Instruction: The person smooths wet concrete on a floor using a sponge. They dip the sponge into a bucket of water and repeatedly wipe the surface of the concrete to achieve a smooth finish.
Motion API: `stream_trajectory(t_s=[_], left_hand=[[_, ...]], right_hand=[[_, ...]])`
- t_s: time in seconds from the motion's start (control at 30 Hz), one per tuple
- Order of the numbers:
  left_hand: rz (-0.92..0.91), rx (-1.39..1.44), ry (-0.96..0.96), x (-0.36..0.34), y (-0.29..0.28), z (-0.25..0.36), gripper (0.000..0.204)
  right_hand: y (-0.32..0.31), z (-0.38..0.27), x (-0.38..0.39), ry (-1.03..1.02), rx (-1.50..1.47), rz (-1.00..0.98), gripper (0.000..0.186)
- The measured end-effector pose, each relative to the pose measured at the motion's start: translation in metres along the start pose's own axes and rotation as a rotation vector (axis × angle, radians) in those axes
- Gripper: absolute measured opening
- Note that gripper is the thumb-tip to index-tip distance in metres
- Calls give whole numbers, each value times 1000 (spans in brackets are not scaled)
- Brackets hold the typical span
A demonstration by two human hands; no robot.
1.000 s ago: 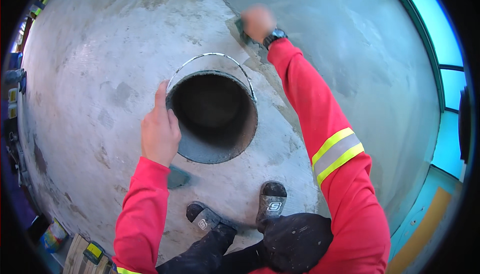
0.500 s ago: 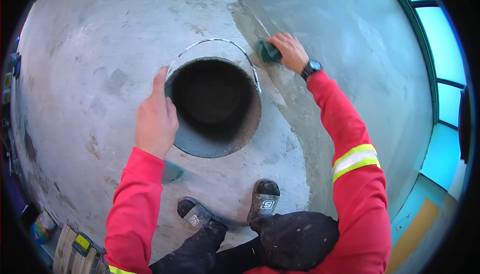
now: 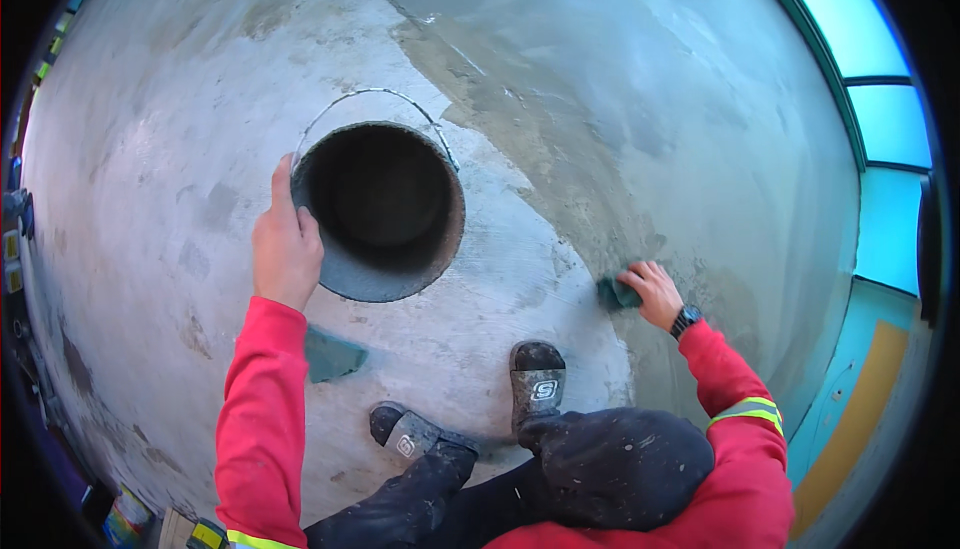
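1. The left hand [image 3: 285, 254], left of the frame's middle, grips the left rim of the bucket [image 3: 400, 284], its index finger stretched up along the edge and its thumb at the rim.
2. The bucket sits left of centre, its round dark mouth facing the viewer; the thin wire handle [image 3: 375, 92] arches over its upper edge.
3. The right hand [image 3: 655, 294], right of centre, pinches a dark green piece [image 3: 617, 294] between thumb and fingers; the far side of that hold is hidden. The piece is at the border of the pale floor [image 3: 160, 249] and the grey-brown layer [image 3: 750, 179].
4. That ragged border curves from the upper middle down to the lower right, passing between the bucket and the right hand, which are well apart.
5. Pale floor spreads broadly from the bucket toward the left edge; the smooth layer reaches from the right hand to the glass panels [image 3: 885, 119] at the upper right.
6. Nearer the lower edge, a flat green piece [image 3: 335, 357] lies beside the left sleeve [image 3: 262, 409], and two sandals [image 3: 538, 389] and a dark-trousered knee [image 3: 625, 464] bound the space below the bucket.
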State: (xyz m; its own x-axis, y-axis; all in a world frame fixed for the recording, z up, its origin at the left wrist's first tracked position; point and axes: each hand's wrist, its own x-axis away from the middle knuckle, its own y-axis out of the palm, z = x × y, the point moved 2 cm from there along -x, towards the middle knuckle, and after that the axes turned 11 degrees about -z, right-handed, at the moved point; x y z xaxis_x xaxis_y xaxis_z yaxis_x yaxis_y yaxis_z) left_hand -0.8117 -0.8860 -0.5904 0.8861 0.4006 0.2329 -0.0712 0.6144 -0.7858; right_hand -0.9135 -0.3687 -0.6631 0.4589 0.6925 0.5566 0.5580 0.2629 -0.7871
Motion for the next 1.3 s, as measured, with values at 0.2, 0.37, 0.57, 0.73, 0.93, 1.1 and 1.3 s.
stream_trajectory(t_s=[0.2,0.37,0.57,0.73,0.93,1.1,1.3], left_hand=[[45,-44,56,-5,-5,1,62],[46,-67,33,-6,-6,-1,62],[37,-56,-32,-6,0,7,62],[40,-51,-109,4,-12,5,61],[48,-29,-62,4,-5,9,61],[118,20,10,14,-1,-1,61],[28,1,-18,2,4,4,61]], right_hand=[[8,28,31,89,-92,-176,36],[-59,24,-121,-145,-4,115,23],[-173,-32,-342,-203,118,440,23],[-264,-106,-442,-288,123,611,26],[-258,-101,-489,-319,228,591,53],[-206,-73,-434,-478,186,599,58],[-116,-17,-256,-307,59,504,61]])
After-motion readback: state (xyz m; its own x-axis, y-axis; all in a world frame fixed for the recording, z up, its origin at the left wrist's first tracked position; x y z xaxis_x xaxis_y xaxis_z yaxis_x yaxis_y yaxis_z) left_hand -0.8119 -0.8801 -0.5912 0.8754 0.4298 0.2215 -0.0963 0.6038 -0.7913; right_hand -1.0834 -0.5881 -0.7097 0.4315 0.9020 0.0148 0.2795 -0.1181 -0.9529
